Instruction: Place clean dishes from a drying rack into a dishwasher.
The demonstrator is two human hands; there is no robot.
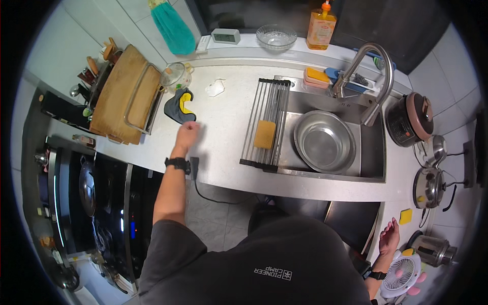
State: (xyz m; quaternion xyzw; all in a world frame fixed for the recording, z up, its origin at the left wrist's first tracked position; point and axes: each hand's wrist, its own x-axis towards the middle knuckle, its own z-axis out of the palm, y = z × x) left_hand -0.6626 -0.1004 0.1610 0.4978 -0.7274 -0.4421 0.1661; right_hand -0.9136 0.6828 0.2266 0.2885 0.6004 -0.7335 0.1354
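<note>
My left hand is over the counter with its fingers curled, right at the lower edge of a dark grey cloth with a yellow inner side. Whether the fingers pinch that cloth or only lie in front of it is hidden. On the other side, my right hand is empty, its fingers loosely bent and apart. It is close to a square yellow sponge or folded cloth on the right-hand counter. A crumpled white tissue lies to the right of the grey cloth.
A steel basin sits in the sink beneath the tap. A tan sponge rests on the roll-up drying rack. Wooden cutting boards and a glass pot stand left. A black cable's end is by my left wrist.
</note>
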